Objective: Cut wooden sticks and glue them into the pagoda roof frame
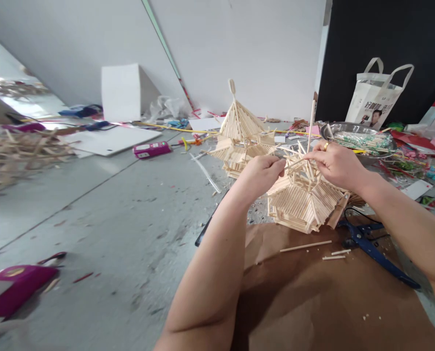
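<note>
A half-built pavilion model of thin wooden sticks (301, 200) stands before me, its sloping roof topped by a ring of upright sticks. My left hand (261, 171) is closed at its upper left, pinching one end of a thin wooden stick (293, 165). At the other end of that stick, the thumb and fingers of my right hand (337, 163), which wears a ring, are pressed together. The stick lies across the top of the model. A taller stick (311, 122) rises beside my right fingers. Behind stands a second stick pavilion (241, 124) with a pointed roof.
Blue-handled cutters (380, 258) and loose sticks (305, 245) lie on brown paper (330, 307). A metal bowl of sticks (363, 139) and a white bag (372, 100) stand at the back right. Purple tools (151, 149) and a stick pile (23, 153) are leftward.
</note>
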`<state>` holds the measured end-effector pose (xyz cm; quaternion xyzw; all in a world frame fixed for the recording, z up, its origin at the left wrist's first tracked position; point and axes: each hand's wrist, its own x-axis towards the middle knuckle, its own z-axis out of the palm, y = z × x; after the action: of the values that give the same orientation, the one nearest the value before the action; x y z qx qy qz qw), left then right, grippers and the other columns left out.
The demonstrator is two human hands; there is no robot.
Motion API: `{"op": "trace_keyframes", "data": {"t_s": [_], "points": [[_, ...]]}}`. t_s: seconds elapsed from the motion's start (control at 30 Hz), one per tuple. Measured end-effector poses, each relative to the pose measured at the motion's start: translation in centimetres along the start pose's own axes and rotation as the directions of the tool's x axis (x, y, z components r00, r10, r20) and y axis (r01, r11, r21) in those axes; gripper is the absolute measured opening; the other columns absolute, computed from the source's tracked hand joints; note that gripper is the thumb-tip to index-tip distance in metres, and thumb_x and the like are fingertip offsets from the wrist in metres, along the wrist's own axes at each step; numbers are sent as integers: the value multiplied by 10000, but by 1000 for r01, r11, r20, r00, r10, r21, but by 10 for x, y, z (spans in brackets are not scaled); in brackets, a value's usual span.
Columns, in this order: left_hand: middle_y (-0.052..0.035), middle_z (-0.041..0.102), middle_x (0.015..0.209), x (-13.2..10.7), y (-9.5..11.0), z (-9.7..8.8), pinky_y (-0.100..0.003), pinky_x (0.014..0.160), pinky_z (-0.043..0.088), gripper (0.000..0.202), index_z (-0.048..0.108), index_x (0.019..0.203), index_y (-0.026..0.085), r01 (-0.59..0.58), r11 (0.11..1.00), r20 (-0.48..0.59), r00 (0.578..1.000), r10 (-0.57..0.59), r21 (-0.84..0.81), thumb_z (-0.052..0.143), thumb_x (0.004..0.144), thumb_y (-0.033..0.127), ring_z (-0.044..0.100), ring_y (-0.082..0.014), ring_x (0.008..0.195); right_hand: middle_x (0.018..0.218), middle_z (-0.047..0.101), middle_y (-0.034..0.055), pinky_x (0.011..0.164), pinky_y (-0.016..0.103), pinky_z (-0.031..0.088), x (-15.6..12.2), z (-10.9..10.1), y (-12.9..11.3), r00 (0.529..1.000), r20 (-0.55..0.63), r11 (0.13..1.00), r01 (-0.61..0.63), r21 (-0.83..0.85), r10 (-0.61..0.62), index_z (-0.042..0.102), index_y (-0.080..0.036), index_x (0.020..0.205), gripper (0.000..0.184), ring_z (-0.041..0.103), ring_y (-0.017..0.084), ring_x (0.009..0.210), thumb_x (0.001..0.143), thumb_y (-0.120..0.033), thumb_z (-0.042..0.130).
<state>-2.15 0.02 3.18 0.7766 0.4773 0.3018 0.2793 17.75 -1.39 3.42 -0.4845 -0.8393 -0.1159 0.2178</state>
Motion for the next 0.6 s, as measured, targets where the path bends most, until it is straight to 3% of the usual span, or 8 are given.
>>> {"op": "trace_keyframes", "data": {"t_s": [0.47, 0.6], "points": [[45, 336, 458, 2, -4, 1, -240, 497, 241, 354, 346, 497, 183, -21, 997, 3, 1000, 21, 73, 415, 801, 351, 317, -87, 474, 999, 628, 91, 757, 306, 431, 2, -1, 2, 1000, -8, 992, -23, 125, 24, 639, -164, 1081, 389, 562, 181, 901, 792, -97, 388], [43, 333, 465, 3, -5, 2, -236, 486, 231, 349, 339, 496, 183, -35, 997, -7, 999, 36, 64, 405, 798, 347, 302, -84, 470, 998, 621, 80, 745, 304, 429, 2, -1, 1, 1000, 5, 994, -23, 111, 23, 657, -196, 1051, 392, 558, 178, 898, 782, -89, 392]]}}
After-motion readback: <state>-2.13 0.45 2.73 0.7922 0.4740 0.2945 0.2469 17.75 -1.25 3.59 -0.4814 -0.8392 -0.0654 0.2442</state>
